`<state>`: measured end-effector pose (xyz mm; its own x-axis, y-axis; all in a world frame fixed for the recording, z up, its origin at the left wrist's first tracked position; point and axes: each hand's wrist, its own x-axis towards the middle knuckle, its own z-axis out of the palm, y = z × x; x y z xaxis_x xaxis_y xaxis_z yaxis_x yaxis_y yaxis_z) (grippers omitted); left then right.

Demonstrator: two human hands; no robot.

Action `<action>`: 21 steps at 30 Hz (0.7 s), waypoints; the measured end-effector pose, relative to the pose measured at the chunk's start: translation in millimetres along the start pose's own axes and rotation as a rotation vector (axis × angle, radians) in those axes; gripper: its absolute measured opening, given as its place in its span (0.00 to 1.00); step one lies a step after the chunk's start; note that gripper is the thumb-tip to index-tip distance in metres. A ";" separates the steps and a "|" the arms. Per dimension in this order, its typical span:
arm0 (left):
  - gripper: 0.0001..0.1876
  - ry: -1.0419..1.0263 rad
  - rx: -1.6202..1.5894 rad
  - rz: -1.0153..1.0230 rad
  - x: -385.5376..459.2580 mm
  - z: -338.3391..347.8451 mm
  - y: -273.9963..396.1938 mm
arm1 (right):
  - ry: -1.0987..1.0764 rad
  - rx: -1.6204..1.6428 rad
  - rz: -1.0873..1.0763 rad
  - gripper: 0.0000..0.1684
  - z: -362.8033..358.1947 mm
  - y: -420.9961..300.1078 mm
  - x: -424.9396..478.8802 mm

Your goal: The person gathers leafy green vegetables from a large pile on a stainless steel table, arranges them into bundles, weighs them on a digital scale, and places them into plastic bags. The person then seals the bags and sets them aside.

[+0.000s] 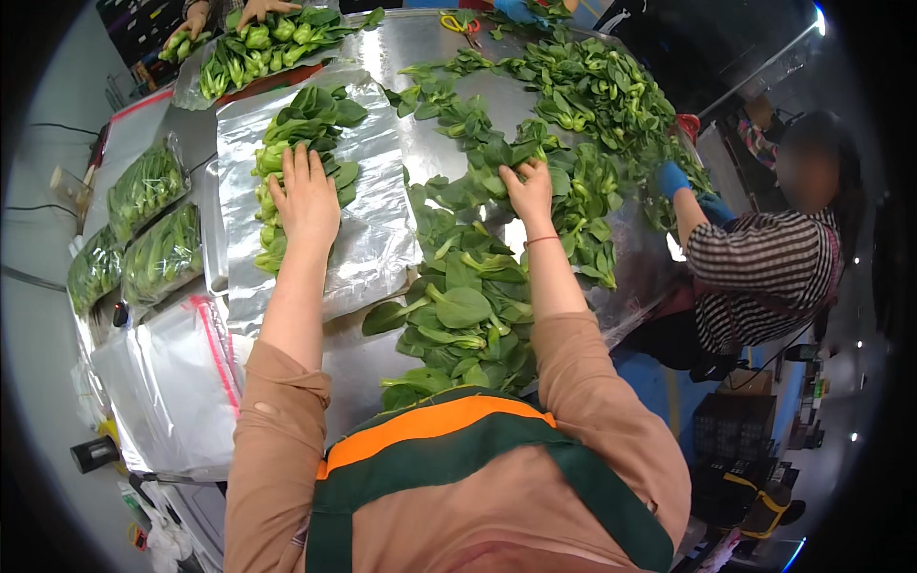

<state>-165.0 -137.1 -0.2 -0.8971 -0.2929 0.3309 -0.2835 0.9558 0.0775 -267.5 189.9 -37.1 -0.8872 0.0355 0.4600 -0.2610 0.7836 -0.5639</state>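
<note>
My left hand lies flat on a row of bok choy, its fingers spread over the pale stems. This row rests on a stack of clear plastic bags, leaves to the right. My right hand reaches into loose bok choy on the metal table. Its fingers curl around a small bok choy, partly hidden by the hand. More loose leaves and heads lie between my forearms, close to my apron.
Filled bags of greens stand at the left above flat plastic bags with a red strip. Scissors lie at the far edge. A co-worker's blue-gloved hand is in the right-hand pile; another person's hands handle bok choy at upper left.
</note>
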 end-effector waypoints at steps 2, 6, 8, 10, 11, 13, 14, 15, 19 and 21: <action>0.27 -0.007 -0.017 -0.018 -2.2 -0.6 1.6 | -0.215 0.390 0.448 0.17 -10.4 3.9 -2.2; 0.28 0.088 -0.122 -0.020 2.9 -8.8 -3.2 | -0.334 1.041 0.711 0.15 -23.8 5.0 -23.8; 0.29 0.159 -0.197 -0.002 -0.1 -6.9 -12.4 | -0.322 1.196 0.800 0.17 -38.5 -29.9 -40.7; 0.30 0.146 -0.261 -0.007 -1.6 -11.7 -13.7 | -0.392 1.276 0.811 0.16 -36.9 -24.4 -52.6; 0.30 0.142 -0.290 -0.016 -2.5 -14.7 -13.9 | -0.437 1.316 0.814 0.16 -33.8 -19.1 -57.7; 0.32 0.184 -0.322 -0.005 -4.3 -15.3 -16.2 | -0.489 1.433 0.778 0.16 -33.5 -25.6 -67.9; 0.32 0.188 -0.329 -0.004 -7.1 -18.0 -15.4 | -0.517 1.475 0.761 0.17 -33.6 -26.5 -73.0; 0.33 0.190 -0.339 0.001 -9.4 -21.5 -12.1 | -0.539 1.515 0.747 0.17 -33.8 -26.2 -77.8; 0.32 0.223 -0.528 0.088 -37.1 -55.4 1.1 | -0.542 1.527 0.793 0.19 -43.2 -43.1 -92.1; 0.28 0.300 -0.642 0.233 -61.0 -79.6 8.6 | -0.545 1.576 0.787 0.21 -44.3 -42.0 -97.9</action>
<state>-85.7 -109.0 55.1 -0.7526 -0.1494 0.6412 0.2390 0.8455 0.4775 -152.8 181.0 -28.2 -0.8918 -0.3696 -0.2611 0.4383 -0.5621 -0.7014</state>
